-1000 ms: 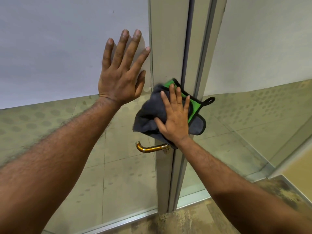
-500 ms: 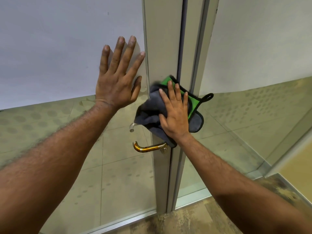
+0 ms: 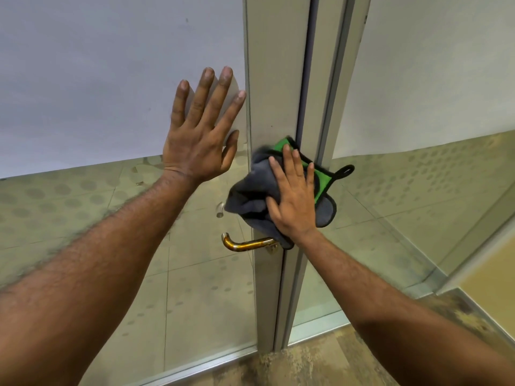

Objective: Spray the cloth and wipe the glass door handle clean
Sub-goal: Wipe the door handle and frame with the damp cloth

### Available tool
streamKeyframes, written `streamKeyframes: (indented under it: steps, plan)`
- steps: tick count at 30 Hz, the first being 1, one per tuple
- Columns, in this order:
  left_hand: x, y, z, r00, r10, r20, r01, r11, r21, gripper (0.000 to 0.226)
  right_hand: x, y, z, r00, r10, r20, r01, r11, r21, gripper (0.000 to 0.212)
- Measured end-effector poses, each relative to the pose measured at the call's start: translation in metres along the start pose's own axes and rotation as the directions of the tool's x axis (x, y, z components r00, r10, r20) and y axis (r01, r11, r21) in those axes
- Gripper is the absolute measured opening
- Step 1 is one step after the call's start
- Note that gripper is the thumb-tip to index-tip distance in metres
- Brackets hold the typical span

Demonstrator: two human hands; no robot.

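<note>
Right hand (image 3: 292, 201) slides cloth (image 3: 248, 196) down the frame (image 3: 276, 79), fingers (image 3: 292, 165) flat (left hand (image 3: 198, 140) spread on glass (image 3: 83, 79)); handle (image 3: 248, 243) not yet reached.

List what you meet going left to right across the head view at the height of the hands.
From the left: frosted glass door panel → left hand flat on it → right hand pressing the cloth against the door frame → the cloth's black loop → right glass panel.
</note>
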State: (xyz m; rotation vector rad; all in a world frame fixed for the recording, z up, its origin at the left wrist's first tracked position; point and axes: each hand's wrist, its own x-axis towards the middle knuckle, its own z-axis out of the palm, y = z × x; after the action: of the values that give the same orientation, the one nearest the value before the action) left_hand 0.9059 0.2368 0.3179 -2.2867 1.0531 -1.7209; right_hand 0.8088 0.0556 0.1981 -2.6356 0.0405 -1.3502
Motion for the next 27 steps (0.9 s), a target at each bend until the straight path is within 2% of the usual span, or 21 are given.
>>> streamKeyframes:
  steps: [2, 3, 6, 8, 12, 16, 18, 20, 22, 24, 27]
  plan:
    - [0.000, 0.001, -0.001, 1.000, 0.002, -0.023, -0.002, 1.000, 0.002, 0.063, 0.008, -0.014, 0.005, 1.000, 0.024, -0.003, -0.024, 1.000, 0.006, 0.083]
    - [0.000, 0.001, -0.001, 0.999, 0.005, -0.032, -0.005, 1.000, -0.001, 0.062, 0.008, -0.016, 0.008, 1.000, -0.013, 0.022, 0.014, 0.999, -0.034, 0.085]
    - [0.001, 0.001, 0.000, 1.000, 0.003, -0.026, -0.004, 1.000, -0.021, 0.062, -0.008, -0.002, 0.014, 0.960, -0.232, 0.159, 0.256, 0.955, -0.152, 0.090]
    - [0.000, -0.001, 0.000, 1.000, -0.002, -0.024, 0.001, 1.000, -0.013, 0.062, -0.019, 0.016, 0.012, 0.926, -0.314, 0.210, 0.354, 0.916, -0.190, 0.090]
    - [-0.001, -0.001, 0.001, 1.000, 0.001, -0.016, -0.001, 1.000, 0.003, 0.063, -0.026, 0.040, -0.003, 0.969, -0.224, 0.108, 0.242, 0.946, -0.214, 0.084]
    - [0.000, -0.001, 0.001, 1.000, -0.002, -0.006, 0.002, 1.000, 0.005, 0.063, -0.003, 0.020, -0.009, 0.990, -0.136, -0.029, 0.134, 0.989, -0.066, 0.080]
    - [0.001, 0.000, 0.000, 1.000, -0.001, -0.013, 0.001, 1.000, 0.005, 0.063, 0.009, 0.006, -0.007, 0.994, -0.095, -0.049, 0.096, 0.995, 0.006, 0.082]
    - [0.001, 0.001, 0.000, 1.000, 0.004, -0.027, -0.004, 1.000, 0.006, 0.063, 0.011, 0.001, -0.006, 0.992, -0.128, -0.014, 0.128, 0.992, -0.018, 0.084]
    - [0.002, 0.001, 0.000, 0.999, 0.003, -0.038, -0.003, 1.000, 0.002, 0.063, 0.005, 0.008, -0.005, 0.966, -0.248, 0.071, 0.254, 0.964, -0.079, 0.085]
    - [0.002, 0.000, 0.001, 1.000, -0.002, -0.032, 0.002, 1.000, 0.001, 0.063, -0.006, 0.021, -0.007, 0.910, -0.366, 0.195, 0.395, 0.908, -0.138, 0.086]
    - [0.001, -0.001, 0.001, 1.000, -0.002, -0.015, 0.002, 1.000, 0.007, 0.064, -0.018, 0.043, -0.015, 0.886, -0.371, 0.279, 0.435, 0.872, -0.224, 0.088]
